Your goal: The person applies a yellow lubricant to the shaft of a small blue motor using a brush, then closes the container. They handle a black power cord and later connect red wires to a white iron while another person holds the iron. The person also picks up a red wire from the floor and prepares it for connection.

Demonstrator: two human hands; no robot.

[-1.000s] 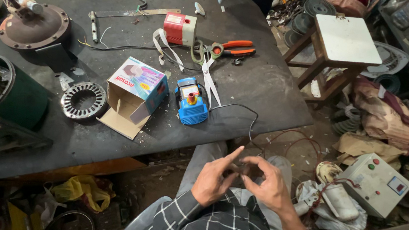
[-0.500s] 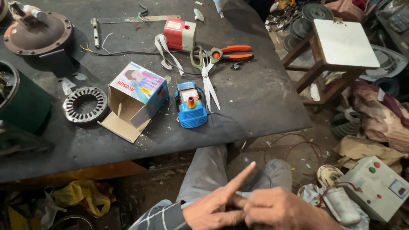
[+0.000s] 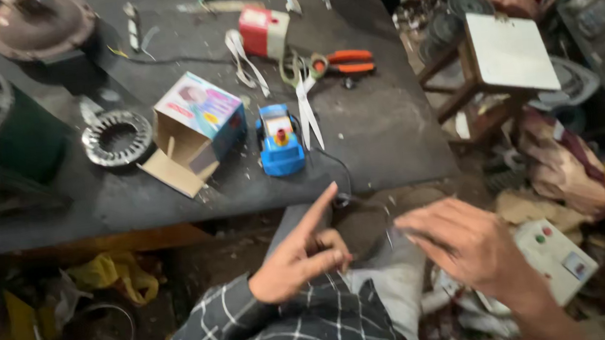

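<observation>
One blue toy car — two hands below.

Head view, steeply down over workbench

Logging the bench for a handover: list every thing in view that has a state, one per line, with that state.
cardboard box: on its side, flap open
blue toy car: upright on the bench, wire attached
orange-handled pliers: lying flat, handles slightly apart
scissors: lying flat, blades shut
left hand: forefinger raised, pinching a thin wire
right hand: open, blurred, holding nothing visible
</observation>
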